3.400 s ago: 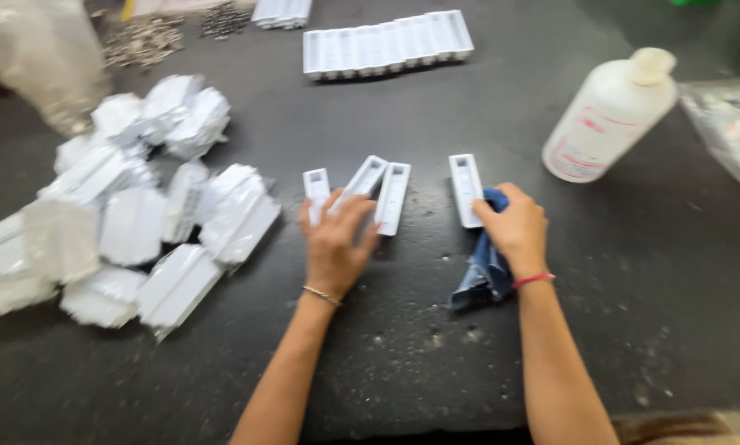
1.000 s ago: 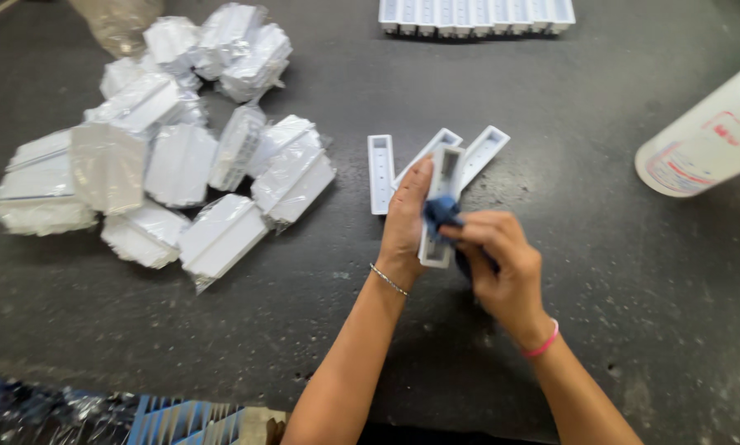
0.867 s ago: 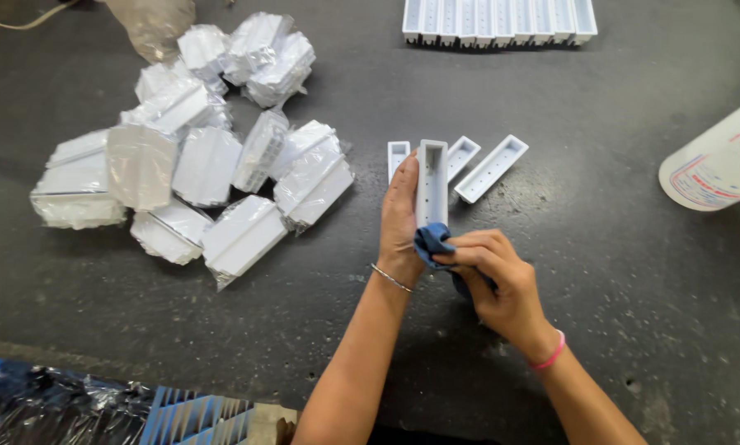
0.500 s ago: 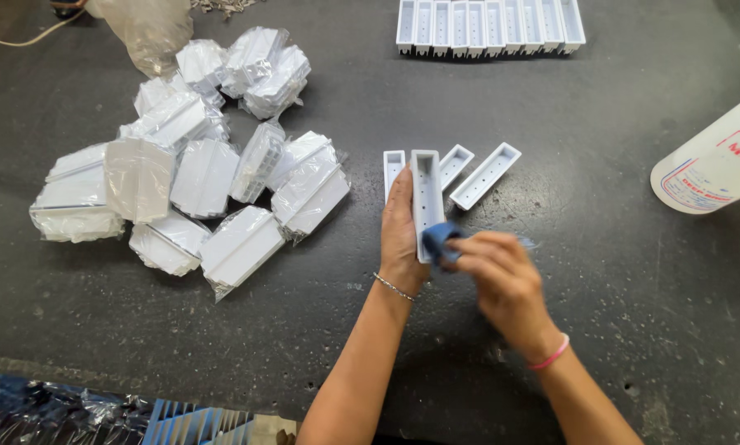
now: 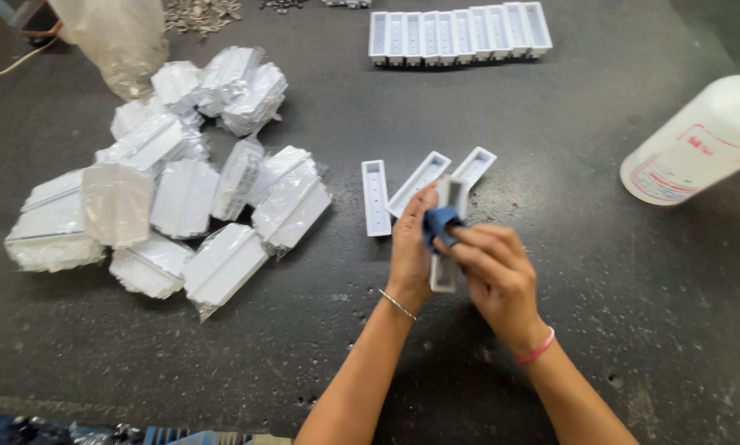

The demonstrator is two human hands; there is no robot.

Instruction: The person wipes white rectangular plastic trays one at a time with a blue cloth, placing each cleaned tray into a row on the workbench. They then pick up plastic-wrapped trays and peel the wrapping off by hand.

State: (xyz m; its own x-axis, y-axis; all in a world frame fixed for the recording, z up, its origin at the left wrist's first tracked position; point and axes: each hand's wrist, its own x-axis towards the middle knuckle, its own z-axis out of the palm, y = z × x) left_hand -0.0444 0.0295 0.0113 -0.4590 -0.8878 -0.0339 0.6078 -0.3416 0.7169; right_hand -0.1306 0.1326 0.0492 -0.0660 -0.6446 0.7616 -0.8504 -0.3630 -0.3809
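Four loose white plastic trays sit mid-table: one held tray (image 5: 446, 247) in the hands and three loose trays (image 5: 375, 198) lying just beyond, fanned out on the dark speckled table (image 5: 617, 272). Each is a long, narrow, open-topped rectangular channel with a matte finish. The left hand (image 5: 408, 255) is clasped around the held tray's left wall, fingers curled shut on it. The right hand (image 5: 495, 276) pinches a small blue cloth (image 5: 437, 222), soft and crumpled, pressed into the tray's channel between both sets of fingertips. Far back, a row of trays (image 5: 460, 33) stands side by side, about ten. At left, a heap of clear-bagged white parts (image 5: 180, 198), crinkly and glossy. Right edge: one white plastic squeeze bottle (image 5: 700, 144) on its side.
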